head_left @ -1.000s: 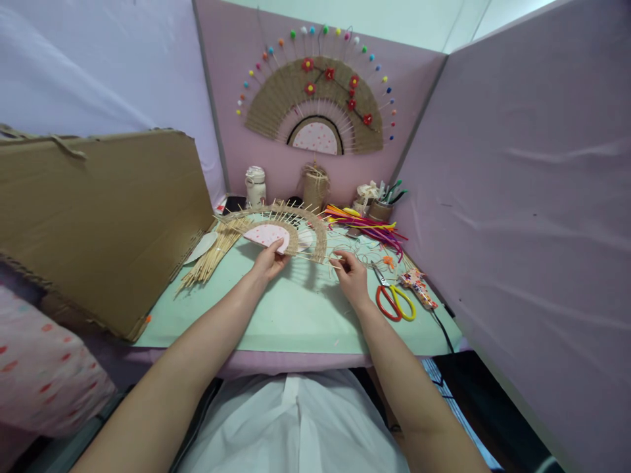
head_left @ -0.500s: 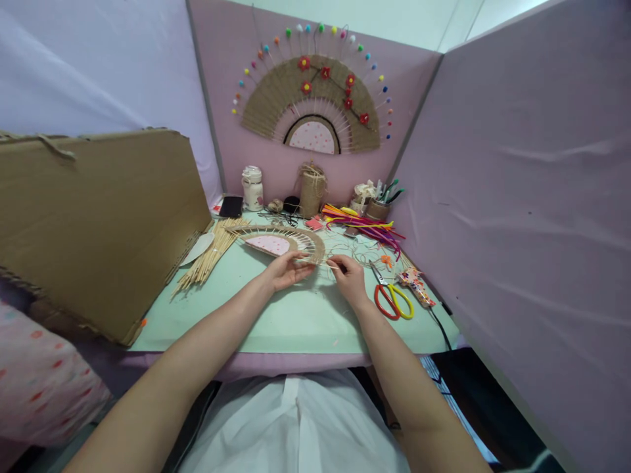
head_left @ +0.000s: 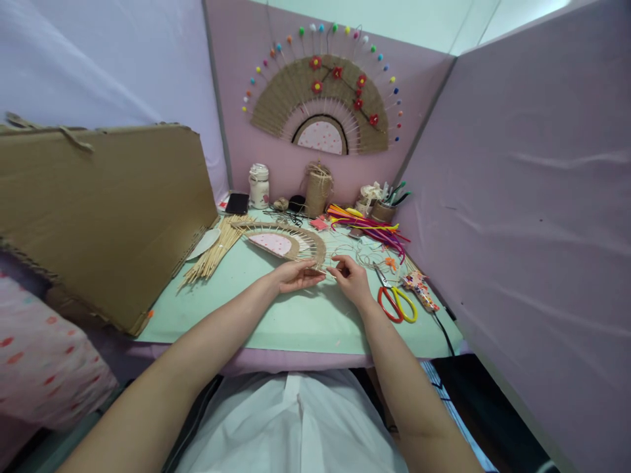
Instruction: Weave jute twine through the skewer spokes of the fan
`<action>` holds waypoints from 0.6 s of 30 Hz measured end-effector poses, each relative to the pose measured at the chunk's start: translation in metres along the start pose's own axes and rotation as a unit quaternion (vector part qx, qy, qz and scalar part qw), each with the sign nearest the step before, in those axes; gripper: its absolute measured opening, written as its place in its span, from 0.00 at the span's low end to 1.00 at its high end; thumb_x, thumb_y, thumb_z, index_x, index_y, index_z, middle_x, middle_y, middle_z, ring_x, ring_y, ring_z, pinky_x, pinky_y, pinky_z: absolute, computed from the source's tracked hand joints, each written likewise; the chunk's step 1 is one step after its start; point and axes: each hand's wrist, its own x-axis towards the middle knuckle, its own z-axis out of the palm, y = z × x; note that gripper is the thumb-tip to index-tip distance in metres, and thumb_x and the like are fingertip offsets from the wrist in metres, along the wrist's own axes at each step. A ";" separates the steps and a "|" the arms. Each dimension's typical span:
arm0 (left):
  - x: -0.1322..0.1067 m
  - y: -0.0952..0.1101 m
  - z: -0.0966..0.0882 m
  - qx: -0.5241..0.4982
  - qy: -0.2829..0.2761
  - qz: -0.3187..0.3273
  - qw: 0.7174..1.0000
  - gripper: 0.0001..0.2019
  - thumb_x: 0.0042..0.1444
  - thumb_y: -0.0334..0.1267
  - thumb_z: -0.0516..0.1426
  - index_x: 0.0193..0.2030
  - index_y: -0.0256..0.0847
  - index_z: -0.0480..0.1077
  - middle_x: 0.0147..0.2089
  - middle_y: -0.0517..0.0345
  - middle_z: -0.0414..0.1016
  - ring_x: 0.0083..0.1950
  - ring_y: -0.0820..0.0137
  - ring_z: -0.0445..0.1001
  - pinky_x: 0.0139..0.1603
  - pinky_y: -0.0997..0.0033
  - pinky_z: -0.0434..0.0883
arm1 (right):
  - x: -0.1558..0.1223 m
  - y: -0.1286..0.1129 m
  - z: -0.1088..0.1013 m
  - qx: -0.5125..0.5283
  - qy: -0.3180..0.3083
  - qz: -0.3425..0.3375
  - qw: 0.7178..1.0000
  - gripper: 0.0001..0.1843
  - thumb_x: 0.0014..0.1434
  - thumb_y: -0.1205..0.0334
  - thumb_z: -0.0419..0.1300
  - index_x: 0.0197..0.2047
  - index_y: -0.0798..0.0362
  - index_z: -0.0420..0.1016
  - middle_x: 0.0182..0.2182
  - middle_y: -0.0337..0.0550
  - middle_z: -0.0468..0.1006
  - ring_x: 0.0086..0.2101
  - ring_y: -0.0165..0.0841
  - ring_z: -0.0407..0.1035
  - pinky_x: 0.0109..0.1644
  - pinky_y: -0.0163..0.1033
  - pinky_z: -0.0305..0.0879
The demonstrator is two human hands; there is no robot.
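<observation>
A half-round craft fan point(head_left: 318, 246) of brown cord and thin sticks, with a pink spotted centre, is tilted above the table. My left hand point(head_left: 298, 276) grips its near right edge, thumb on top and fingers stretched out beneath. Just right of that edge, my right hand point(head_left: 351, 278) is pinched with curled fingers on a thin strand of twine that runs toward the fan's corner; the exact grip is too small to see clearly. Loose twine point(head_left: 362, 253) lies tangled behind the right hand.
Red and yellow scissors point(head_left: 397, 305) and a patterned glue gun point(head_left: 420, 291) lie at right. Thin sticks point(head_left: 213, 255) are bundled at left beside a cardboard sheet point(head_left: 108, 223). Colourful pipe cleaners point(head_left: 369, 226), a twine-wrapped jar point(head_left: 318, 190) and a white bottle point(head_left: 259, 186) stand or lie behind.
My left hand has shifted slightly right along the fan's near edge, its fingers closer to my right hand. The camera view has turned a little to the left.
</observation>
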 end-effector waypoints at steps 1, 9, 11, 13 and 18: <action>0.000 0.000 0.000 0.004 0.003 -0.007 1.000 0.05 0.56 0.31 0.56 0.38 0.32 0.70 0.34 0.42 0.78 0.37 0.64 0.79 0.42 0.69 0.75 | 0.000 0.000 -0.001 -0.001 0.001 0.000 1.000 0.15 0.54 0.52 0.59 0.42 0.52 0.71 0.22 0.34 0.66 0.22 0.26 0.59 0.27 0.33 0.59; -0.002 0.000 -0.002 0.011 -0.008 -0.041 0.999 0.08 0.57 0.31 0.56 0.42 0.28 0.69 0.36 0.35 0.78 0.37 0.62 0.79 0.39 0.71 0.75 | 0.000 -0.002 -0.007 0.012 -0.018 0.007 1.000 0.13 0.53 0.51 0.59 0.32 0.54 0.73 0.22 0.38 0.70 0.22 0.28 0.61 0.27 0.34 0.59; -0.001 0.000 -0.003 0.008 -0.011 -0.036 0.999 0.08 0.55 0.30 0.57 0.41 0.28 0.70 0.35 0.36 0.77 0.37 0.63 0.79 0.39 0.73 0.75 | 0.000 -0.002 -0.008 0.015 -0.020 0.005 1.000 0.14 0.53 0.51 0.59 0.30 0.54 0.73 0.23 0.40 0.72 0.23 0.28 0.62 0.27 0.34 0.60; -0.001 0.000 -0.003 0.012 -0.010 -0.031 0.999 0.07 0.54 0.29 0.58 0.40 0.30 0.70 0.35 0.39 0.77 0.36 0.65 0.79 0.38 0.74 0.75 | 0.000 -0.001 -0.009 0.012 -0.023 -0.003 1.000 0.14 0.54 0.51 0.59 0.29 0.54 0.74 0.23 0.41 0.73 0.23 0.28 0.62 0.27 0.35 0.60; 0.001 -0.001 -0.003 0.011 0.008 -0.011 1.000 0.04 0.54 0.27 0.57 0.37 0.33 0.72 0.32 0.46 0.78 0.34 0.69 0.79 0.38 0.76 0.75 | -0.001 -0.001 -0.011 -0.005 -0.022 -0.026 0.999 0.12 0.53 0.52 0.60 0.29 0.53 0.73 0.22 0.40 0.71 0.24 0.29 0.62 0.28 0.35 0.59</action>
